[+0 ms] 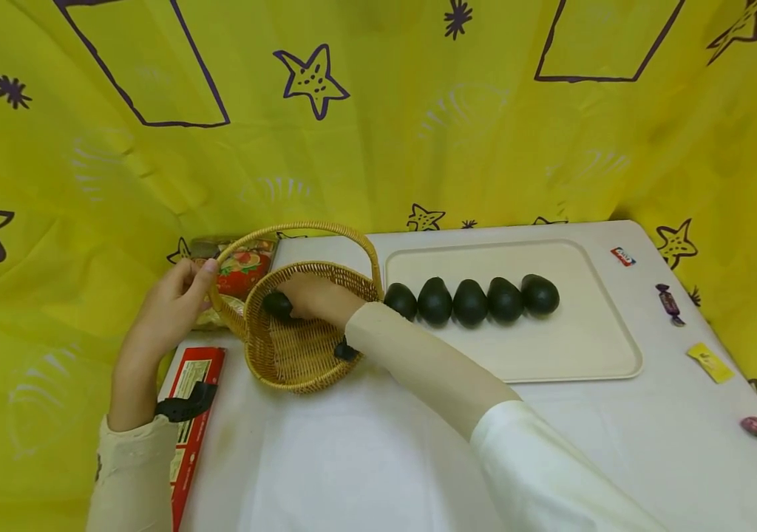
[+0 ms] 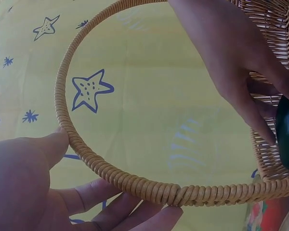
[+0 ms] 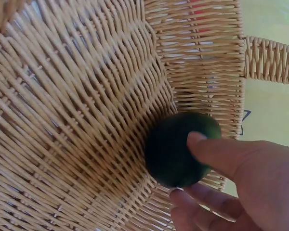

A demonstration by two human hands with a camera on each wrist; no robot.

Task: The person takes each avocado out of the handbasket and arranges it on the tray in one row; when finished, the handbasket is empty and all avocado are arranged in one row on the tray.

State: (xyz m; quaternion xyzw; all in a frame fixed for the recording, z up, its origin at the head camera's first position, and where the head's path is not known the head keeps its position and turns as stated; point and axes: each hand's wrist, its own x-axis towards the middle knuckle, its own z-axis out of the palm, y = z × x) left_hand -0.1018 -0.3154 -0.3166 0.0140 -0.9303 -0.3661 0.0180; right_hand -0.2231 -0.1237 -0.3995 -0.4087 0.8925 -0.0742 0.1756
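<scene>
A wicker basket point(image 1: 301, 355) with an arched handle point(image 2: 130, 185) stands tilted on the left part of the table. My left hand point(image 1: 168, 303) holds that handle at its left side, thumb on one side and fingers beneath it. Inside the basket my right hand point(image 1: 312, 295) grips a dark green avocado point(image 3: 176, 149), thumb over its top and fingers under it, close to the woven wall. To the right, several more avocados point(image 1: 470, 303) lie in a row on a cream tray point(image 1: 571, 355).
Behind the basket lies a red food packet point(image 1: 243, 272). A long red box point(image 1: 182, 473) lies along the left table edge. Near the right edge are small wrapped sweets point(image 1: 669, 304), a yellow packet point(image 1: 710, 362) and a lollipop point(image 1: 755, 426). A yellow patterned curtain point(image 1: 378, 148) hangs behind.
</scene>
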